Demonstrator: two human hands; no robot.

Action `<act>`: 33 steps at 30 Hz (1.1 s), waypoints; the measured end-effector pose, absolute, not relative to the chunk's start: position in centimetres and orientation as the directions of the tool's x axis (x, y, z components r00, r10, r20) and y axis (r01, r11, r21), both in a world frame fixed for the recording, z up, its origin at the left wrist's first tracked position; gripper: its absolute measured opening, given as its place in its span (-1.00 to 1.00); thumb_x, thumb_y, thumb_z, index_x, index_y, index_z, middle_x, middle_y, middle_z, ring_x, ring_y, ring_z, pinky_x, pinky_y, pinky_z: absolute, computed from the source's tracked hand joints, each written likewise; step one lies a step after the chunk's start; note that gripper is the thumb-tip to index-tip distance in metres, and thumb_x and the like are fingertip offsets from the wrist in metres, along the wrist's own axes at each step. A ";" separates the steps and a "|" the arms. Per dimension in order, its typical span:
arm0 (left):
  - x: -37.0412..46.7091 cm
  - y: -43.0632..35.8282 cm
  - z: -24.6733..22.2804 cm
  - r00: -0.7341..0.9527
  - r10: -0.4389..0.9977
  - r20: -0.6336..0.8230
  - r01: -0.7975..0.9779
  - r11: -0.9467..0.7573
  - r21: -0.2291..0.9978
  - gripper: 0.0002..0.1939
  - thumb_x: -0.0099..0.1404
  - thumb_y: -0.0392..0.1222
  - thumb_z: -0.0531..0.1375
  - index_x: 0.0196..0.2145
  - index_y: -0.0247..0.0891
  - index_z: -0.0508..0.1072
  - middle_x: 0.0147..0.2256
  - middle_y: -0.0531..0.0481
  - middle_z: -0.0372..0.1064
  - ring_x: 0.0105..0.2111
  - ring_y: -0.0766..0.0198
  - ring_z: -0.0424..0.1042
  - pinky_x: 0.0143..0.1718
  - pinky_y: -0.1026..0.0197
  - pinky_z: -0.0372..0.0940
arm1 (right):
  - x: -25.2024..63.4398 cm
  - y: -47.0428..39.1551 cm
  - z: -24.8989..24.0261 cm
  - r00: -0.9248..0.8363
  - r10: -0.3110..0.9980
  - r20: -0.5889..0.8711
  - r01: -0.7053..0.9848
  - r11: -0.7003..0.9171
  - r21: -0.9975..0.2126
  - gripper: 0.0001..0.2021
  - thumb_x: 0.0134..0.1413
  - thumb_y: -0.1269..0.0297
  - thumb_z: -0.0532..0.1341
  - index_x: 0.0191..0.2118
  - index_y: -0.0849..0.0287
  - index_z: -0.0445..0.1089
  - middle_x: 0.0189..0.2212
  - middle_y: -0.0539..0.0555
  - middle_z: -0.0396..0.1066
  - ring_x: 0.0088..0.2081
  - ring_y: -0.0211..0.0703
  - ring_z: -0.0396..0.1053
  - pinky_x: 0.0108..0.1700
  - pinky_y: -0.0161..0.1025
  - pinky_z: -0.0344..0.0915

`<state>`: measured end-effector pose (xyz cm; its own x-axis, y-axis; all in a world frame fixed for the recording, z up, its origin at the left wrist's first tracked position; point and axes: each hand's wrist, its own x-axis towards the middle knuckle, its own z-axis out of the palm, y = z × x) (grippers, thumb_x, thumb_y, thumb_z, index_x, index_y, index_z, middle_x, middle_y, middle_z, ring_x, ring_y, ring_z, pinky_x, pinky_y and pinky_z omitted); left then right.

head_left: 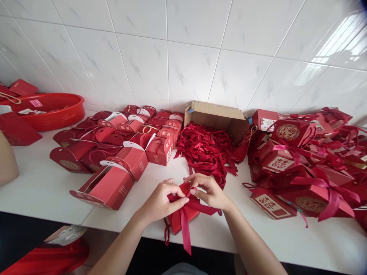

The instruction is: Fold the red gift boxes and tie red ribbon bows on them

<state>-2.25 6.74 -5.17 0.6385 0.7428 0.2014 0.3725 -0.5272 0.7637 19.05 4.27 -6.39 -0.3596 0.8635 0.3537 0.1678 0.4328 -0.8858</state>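
Note:
A red gift box (pixel 176 222) sits on the white table close to the front edge. A dark red ribbon (pixel 185 231) crosses its top, with one tail hanging down toward me and another stretching right. My left hand (pixel 165 198) pinches the ribbon between thumb and forefinger over the box. Just beside it, my right hand (pixel 207 191) pinches another part of the ribbon, its fingertips near the middle of the box. The knot or loop between the fingers is partly hidden. A twisted red cord (pixel 166 233) hangs off the box's left corner.
Behind my hands, loose red ribbons (pixel 205 149) spill from a cardboard box (pixel 219 110). Several red handled boxes (pixel 114 179) stand on the left. Ribboned boxes (pixel 311 198) pile up on the right. A red basin (pixel 57 114) and another person's arm (pixel 6 160) are far left.

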 end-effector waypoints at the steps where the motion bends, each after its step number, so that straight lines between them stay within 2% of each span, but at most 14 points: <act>1: -2.3 6.8 -5.3 0.641 0.741 0.202 0.373 -0.530 0.762 -0.82 0.23 -0.21 0.24 -0.53 -0.22 0.50 -0.56 0.07 0.34 -0.41 0.26 0.31 -0.31 0.25 0.24 | 19.0 4.3 -6.6 -0.352 0.867 0.353 0.155 0.426 -0.891 -0.83 0.22 0.29 0.22 -0.40 0.19 0.36 -0.14 0.18 0.45 -0.11 -0.09 0.42 -0.06 -0.14 0.34; 5: -2.2 6.9 -5.7 0.648 0.734 0.202 0.375 -0.539 0.755 -0.83 0.23 -0.22 0.24 -0.52 -0.22 0.50 -0.56 0.08 0.33 -0.41 0.28 0.30 -0.31 0.25 0.24 | 19.1 4.5 -7.3 -0.315 0.876 0.366 0.102 0.415 -0.904 -0.80 0.22 0.24 0.22 -0.42 0.17 0.33 -0.22 0.16 0.42 -0.13 -0.07 0.44 -0.07 -0.13 0.36; 11: -2.1 6.9 -6.1 0.654 0.718 0.237 0.358 -0.571 0.739 -0.84 0.21 -0.25 0.27 -0.53 -0.22 0.51 -0.59 0.08 0.34 -0.43 0.28 0.30 -0.29 0.25 0.24 | 19.4 4.4 -7.7 -0.309 0.877 0.369 0.018 0.393 -0.919 -0.84 0.23 0.29 0.21 -0.39 0.15 0.30 -0.23 0.14 0.37 -0.07 -0.02 0.45 -0.04 -0.11 0.36; 16: -2.4 6.7 -5.7 0.637 0.729 0.252 0.379 -0.580 0.721 -0.93 0.16 -0.20 0.33 -0.44 -0.22 0.54 -0.51 0.07 0.37 -0.39 0.27 0.33 -0.26 0.22 0.24 | 19.4 4.3 -7.6 -0.317 0.859 0.401 0.067 0.442 -0.895 -0.86 0.25 0.33 0.18 -0.37 0.15 0.28 -0.21 0.15 0.39 -0.08 -0.05 0.43 -0.05 -0.11 0.33; 19: -2.4 6.3 -5.2 0.620 0.739 0.265 0.403 -0.590 0.700 -0.91 0.16 -0.17 0.32 -0.39 -0.22 0.52 -0.46 0.06 0.40 -0.38 0.25 0.34 -0.23 0.20 0.24 | 19.5 4.2 -7.5 -0.325 0.849 0.418 0.097 0.469 -0.878 -0.85 0.25 0.32 0.18 -0.37 0.15 0.28 -0.16 0.16 0.40 -0.10 -0.07 0.40 -0.05 -0.12 0.31; 24: -1.8 5.8 -5.0 0.552 0.782 0.289 0.441 -0.568 0.695 -0.77 0.28 -0.18 0.21 -0.52 -0.21 0.49 -0.54 0.08 0.41 -0.41 0.26 0.36 -0.16 0.17 0.20 | 19.6 4.0 -7.2 -0.324 0.840 0.435 0.122 0.493 -0.861 -0.85 0.25 0.32 0.18 -0.38 0.15 0.29 -0.18 0.15 0.39 -0.12 -0.08 0.39 -0.08 -0.14 0.31; 33: -1.2 6.3 -5.7 0.542 0.798 0.266 0.429 -0.534 0.729 -0.85 0.21 -0.22 0.25 -0.51 -0.19 0.53 -0.55 0.09 0.42 -0.41 0.25 0.36 -0.15 0.15 0.21 | 20.1 4.0 -7.2 -0.299 0.845 0.443 0.169 0.504 -0.847 -0.86 0.24 0.38 0.16 -0.37 0.13 0.25 -0.19 0.13 0.42 -0.12 -0.09 0.41 -0.08 -0.15 0.32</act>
